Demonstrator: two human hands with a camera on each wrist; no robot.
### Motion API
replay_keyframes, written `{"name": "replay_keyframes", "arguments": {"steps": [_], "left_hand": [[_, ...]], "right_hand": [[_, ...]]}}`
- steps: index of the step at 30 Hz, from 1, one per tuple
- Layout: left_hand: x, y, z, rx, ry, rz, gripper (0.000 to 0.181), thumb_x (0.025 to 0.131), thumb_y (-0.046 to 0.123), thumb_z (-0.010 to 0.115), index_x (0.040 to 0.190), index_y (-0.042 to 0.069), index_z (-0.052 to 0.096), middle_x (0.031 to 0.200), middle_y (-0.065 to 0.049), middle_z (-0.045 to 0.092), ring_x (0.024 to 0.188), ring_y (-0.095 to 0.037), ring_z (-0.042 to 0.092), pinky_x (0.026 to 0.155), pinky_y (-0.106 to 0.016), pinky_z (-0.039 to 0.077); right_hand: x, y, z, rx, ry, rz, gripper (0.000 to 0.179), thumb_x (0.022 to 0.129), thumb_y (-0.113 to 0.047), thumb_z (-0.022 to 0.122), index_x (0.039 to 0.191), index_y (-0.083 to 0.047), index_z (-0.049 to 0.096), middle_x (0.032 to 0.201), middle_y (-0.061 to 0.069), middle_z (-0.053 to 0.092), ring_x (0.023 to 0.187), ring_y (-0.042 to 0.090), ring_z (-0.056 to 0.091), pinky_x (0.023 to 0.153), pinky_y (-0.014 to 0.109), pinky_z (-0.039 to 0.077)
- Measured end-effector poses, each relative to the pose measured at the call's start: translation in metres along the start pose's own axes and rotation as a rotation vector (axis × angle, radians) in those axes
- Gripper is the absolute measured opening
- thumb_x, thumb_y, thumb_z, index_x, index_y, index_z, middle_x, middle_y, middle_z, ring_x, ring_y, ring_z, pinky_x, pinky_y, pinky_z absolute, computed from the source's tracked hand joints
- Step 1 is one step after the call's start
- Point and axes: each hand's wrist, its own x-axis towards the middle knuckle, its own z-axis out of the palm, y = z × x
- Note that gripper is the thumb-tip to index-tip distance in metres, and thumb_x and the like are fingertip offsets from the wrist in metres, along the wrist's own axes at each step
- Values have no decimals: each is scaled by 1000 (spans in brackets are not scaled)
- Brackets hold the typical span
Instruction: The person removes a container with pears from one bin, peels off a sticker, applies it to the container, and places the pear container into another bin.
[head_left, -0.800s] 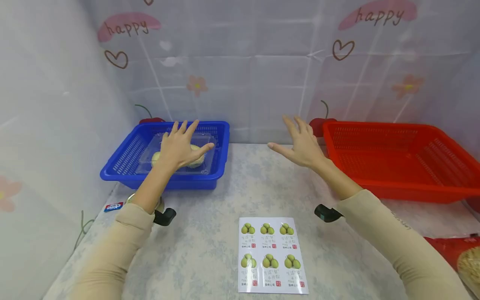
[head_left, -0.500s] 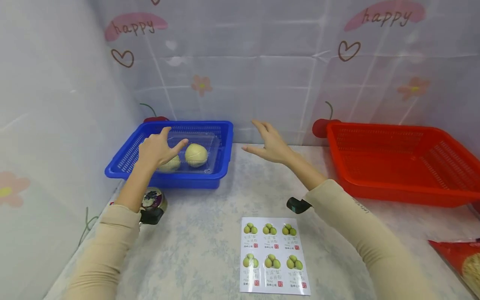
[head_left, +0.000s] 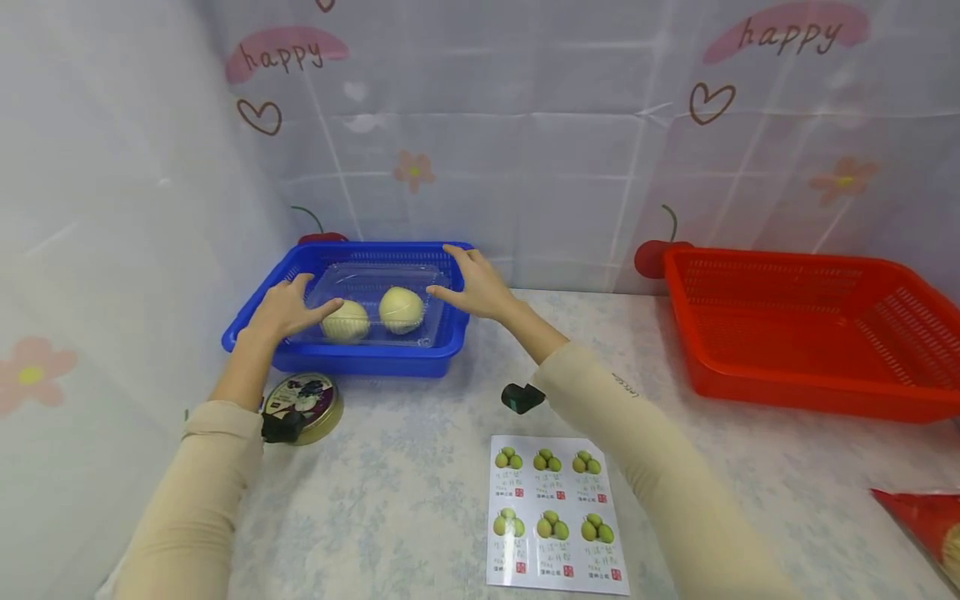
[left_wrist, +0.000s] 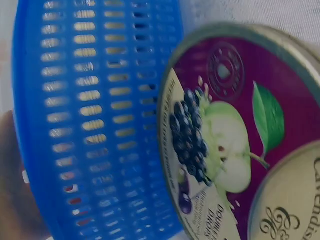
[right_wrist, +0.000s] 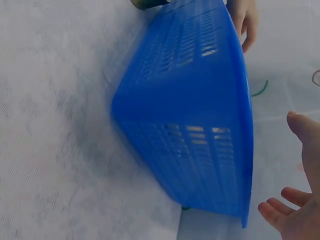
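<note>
A clear plastic clamshell box point(head_left: 360, 283) with two pale round fruits point(head_left: 401, 310) inside lies in the blue basket point(head_left: 375, 360). Over the basket's left side is my left hand point(head_left: 283, 310), thumb stretched toward the box and fingers apart. My right hand point(head_left: 480, 287) reaches over the basket's right rim, fingers and thumb spread. In the right wrist view, the right hand point(right_wrist: 302, 190) is beside the basket's rim point(right_wrist: 245, 125) with nothing in its grasp. Most of the left hand is hidden behind the basket wall point(left_wrist: 100, 100) in the left wrist view.
A round candy tin point(head_left: 303, 404) with a purple lid stands before the basket, under my left wrist. A sheet of fruit stickers point(head_left: 555, 517) lies at front centre. At right are a red basket point(head_left: 825, 392) and a red packet point(head_left: 926, 521). A curtain point(head_left: 525, 150) hangs behind.
My right hand has swept left from beside the red basket to the blue basket's right rim. My left hand has shifted left and down, uncovering the fruits and the tin.
</note>
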Motion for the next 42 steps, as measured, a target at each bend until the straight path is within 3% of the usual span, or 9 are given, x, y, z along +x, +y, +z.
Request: {"name": "replay_keyframes", "arguments": {"steps": [7, 16, 19, 22, 24, 27, 30, 36, 42], "left_hand": [[-1, -6, 1, -27, -101, -30, 98, 88, 63, 45, 145, -10, 12, 144, -39, 20, 129, -57, 21, 102, -66, 23], [1, -4, -2, -107, -224, -82, 106, 88, 65, 43, 144, -13, -3, 143, -43, 10, 129, -59, 18, 102, -66, 23], [0, -4, -4, -155, -256, -101, 107, 88, 63, 46, 143, -14, -5, 143, -43, 8, 125, -58, 28, 98, -63, 32], [-1, -4, -6, -203, -270, -106, 104, 89, 60, 48, 145, -11, -3, 145, -42, 8, 118, -55, 42, 89, -57, 45], [-3, -3, -6, -231, -277, -107, 101, 90, 57, 50, 146, -8, -3, 146, -40, 8, 112, -53, 48, 82, -52, 50], [-4, -2, -6, -255, -283, -105, 99, 90, 55, 51, 147, -6, -2, 147, -38, 8, 115, -54, 44, 84, -53, 49], [-4, -2, -4, -267, -277, -106, 99, 90, 55, 52, 148, -5, -2, 148, -37, 7, 116, -54, 43, 85, -55, 48], [-1, -4, 2, -290, -233, -94, 99, 88, 54, 55, 149, -3, 0, 150, -34, 7, 130, -54, 24, 98, -63, 33], [1, -6, 5, -293, -200, -80, 98, 88, 52, 57, 149, -3, 2, 151, -33, 7, 134, -53, 14, 103, -65, 23]], "right_hand": [[19, -21, 19, 19, -55, 20, 76, 91, -40, 60, 148, -6, 24, 148, 17, 33, 135, 34, 31, 104, 47, 36], [31, -42, 35, 21, -253, 119, 83, 92, -35, 58, 150, -2, 9, 152, 15, 26, 141, 36, 17, 111, 48, 25], [33, -46, 38, 13, -255, 167, 85, 91, -34, 60, 150, -1, 7, 150, 16, 30, 141, 38, 14, 110, 48, 25], [34, -49, 40, 22, -235, 241, 85, 91, -33, 60, 150, 0, 9, 147, 18, 35, 140, 39, 17, 109, 49, 29], [34, -50, 41, 29, -231, 284, 84, 91, -33, 60, 149, 1, 11, 143, 19, 41, 132, 35, 36, 103, 44, 38], [34, -50, 43, 43, -258, 328, 80, 91, -33, 60, 148, 3, 16, 132, 17, 52, 94, 22, 57, 80, 32, 48], [33, -49, 44, 57, -278, 339, 70, 90, -33, 61, 142, 4, 31, 117, 14, 58, 66, 15, 47, 60, 27, 42], [32, -48, 43, 64, -228, 349, 44, 87, -32, 67, 114, 0, 54, 92, 7, 55, 67, 16, 49, 54, 26, 42], [31, -47, 45, 83, -176, 361, 57, 84, -32, 71, 125, 2, 50, 108, 11, 60, 84, 21, 55, 65, 29, 46]]}}
